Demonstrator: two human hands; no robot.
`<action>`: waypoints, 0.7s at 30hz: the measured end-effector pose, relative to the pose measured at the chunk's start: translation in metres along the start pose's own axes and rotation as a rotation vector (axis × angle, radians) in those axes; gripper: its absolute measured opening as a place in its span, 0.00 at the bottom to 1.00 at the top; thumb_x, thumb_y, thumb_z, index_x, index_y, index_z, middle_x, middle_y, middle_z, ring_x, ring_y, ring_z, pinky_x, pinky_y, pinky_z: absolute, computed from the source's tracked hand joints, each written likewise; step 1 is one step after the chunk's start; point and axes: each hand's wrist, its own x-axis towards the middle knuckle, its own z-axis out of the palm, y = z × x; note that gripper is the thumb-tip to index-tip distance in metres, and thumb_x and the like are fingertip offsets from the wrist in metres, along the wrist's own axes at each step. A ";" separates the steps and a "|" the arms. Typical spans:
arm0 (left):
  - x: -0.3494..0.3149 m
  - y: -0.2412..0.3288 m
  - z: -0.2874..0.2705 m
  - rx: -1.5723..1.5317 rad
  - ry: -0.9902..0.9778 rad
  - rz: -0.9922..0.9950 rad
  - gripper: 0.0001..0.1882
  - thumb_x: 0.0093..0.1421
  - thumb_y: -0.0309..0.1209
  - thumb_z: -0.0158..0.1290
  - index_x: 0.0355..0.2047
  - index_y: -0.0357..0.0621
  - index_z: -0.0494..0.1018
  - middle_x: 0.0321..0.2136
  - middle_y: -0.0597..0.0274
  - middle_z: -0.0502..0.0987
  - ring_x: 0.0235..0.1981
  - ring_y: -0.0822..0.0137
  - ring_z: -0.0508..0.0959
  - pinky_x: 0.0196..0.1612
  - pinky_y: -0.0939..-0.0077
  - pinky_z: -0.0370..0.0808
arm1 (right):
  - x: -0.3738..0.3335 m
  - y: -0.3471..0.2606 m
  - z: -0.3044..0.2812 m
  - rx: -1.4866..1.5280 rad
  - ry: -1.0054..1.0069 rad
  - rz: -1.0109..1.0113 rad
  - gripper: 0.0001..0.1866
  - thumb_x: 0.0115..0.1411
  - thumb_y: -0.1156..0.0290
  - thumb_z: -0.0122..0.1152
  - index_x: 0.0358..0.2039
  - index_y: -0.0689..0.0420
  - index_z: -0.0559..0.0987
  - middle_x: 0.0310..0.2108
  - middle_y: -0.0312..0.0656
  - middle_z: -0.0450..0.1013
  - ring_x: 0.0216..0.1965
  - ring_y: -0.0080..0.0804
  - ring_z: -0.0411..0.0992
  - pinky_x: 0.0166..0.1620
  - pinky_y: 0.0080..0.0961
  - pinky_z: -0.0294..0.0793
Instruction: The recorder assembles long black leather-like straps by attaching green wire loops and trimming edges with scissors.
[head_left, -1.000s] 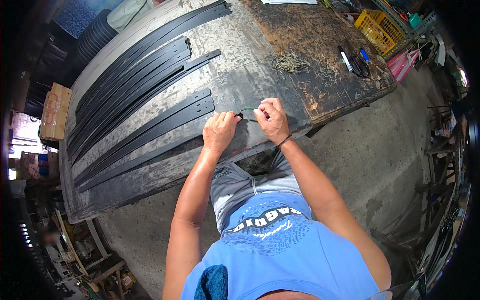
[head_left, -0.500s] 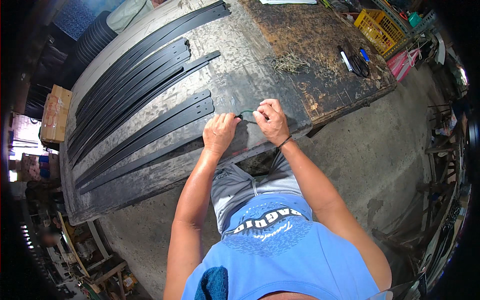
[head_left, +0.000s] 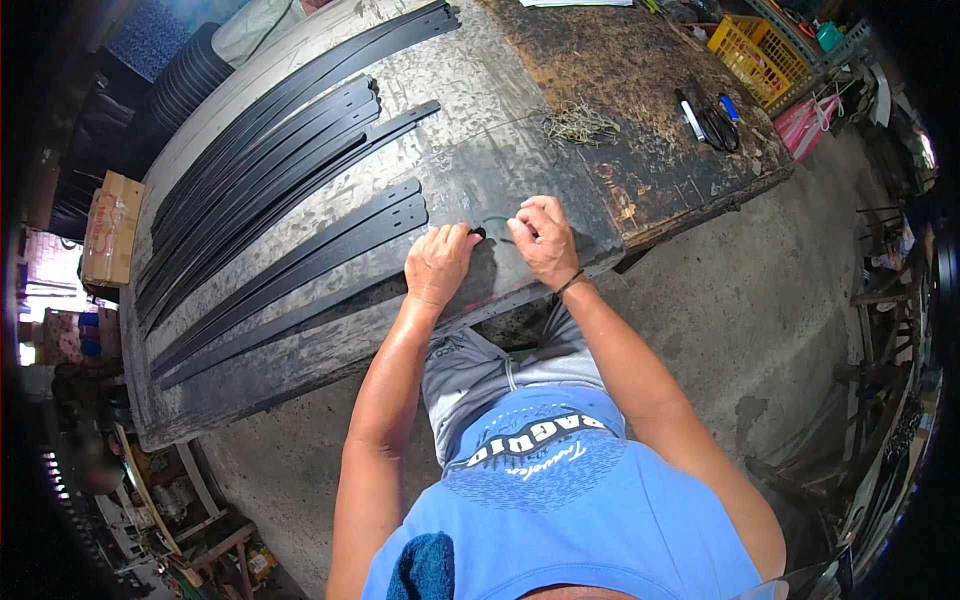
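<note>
My left hand is closed over the near end of a long black strip lying along the table's front edge. The strip's dark tip pokes out past the thumb and fingertips. Just to the right, my right hand is pinched, its curled fingers raised a little above the tabletop. A thin green cord or wire curves from near the strip's tip to those fingers; its ends are hidden or too small to make out. Beyond my left hand lie other black strips with small holes in their rounded ends.
More black strips are spread over the worn table. On its dark wooden right part lie a tangle of thin tie pieces, a white marker and black-handled scissors. A yellow crate stands beyond; a cardboard box is at left.
The green cord between my hands has shifted slightly and shows less distinctly near the strip's tip. Both hands stay almost where they were.
</note>
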 end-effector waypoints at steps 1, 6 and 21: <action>0.003 0.002 -0.003 -0.005 0.000 -0.008 0.11 0.58 0.38 0.58 0.38 0.49 0.75 0.26 0.63 0.76 0.29 0.60 0.78 0.31 0.67 0.74 | 0.001 0.001 0.000 -0.002 0.055 0.034 0.05 0.57 0.74 0.64 0.30 0.60 0.76 0.40 0.42 0.69 0.29 0.26 0.69 0.31 0.23 0.71; 0.012 -0.002 -0.011 -0.022 -0.134 0.036 0.11 0.58 0.38 0.57 0.41 0.56 0.73 0.23 0.64 0.73 0.28 0.63 0.78 0.31 0.66 0.75 | 0.002 0.009 -0.002 0.043 0.205 0.139 0.07 0.59 0.74 0.62 0.28 0.61 0.72 0.38 0.41 0.70 0.29 0.25 0.68 0.31 0.23 0.70; -0.005 -0.001 0.001 0.009 0.041 0.043 0.10 0.50 0.39 0.63 0.27 0.52 0.74 0.29 0.68 0.72 0.35 0.63 0.71 0.37 0.67 0.64 | 0.000 0.005 -0.001 0.099 -0.009 0.160 0.05 0.54 0.75 0.65 0.27 0.60 0.76 0.39 0.42 0.68 0.27 0.27 0.70 0.31 0.24 0.73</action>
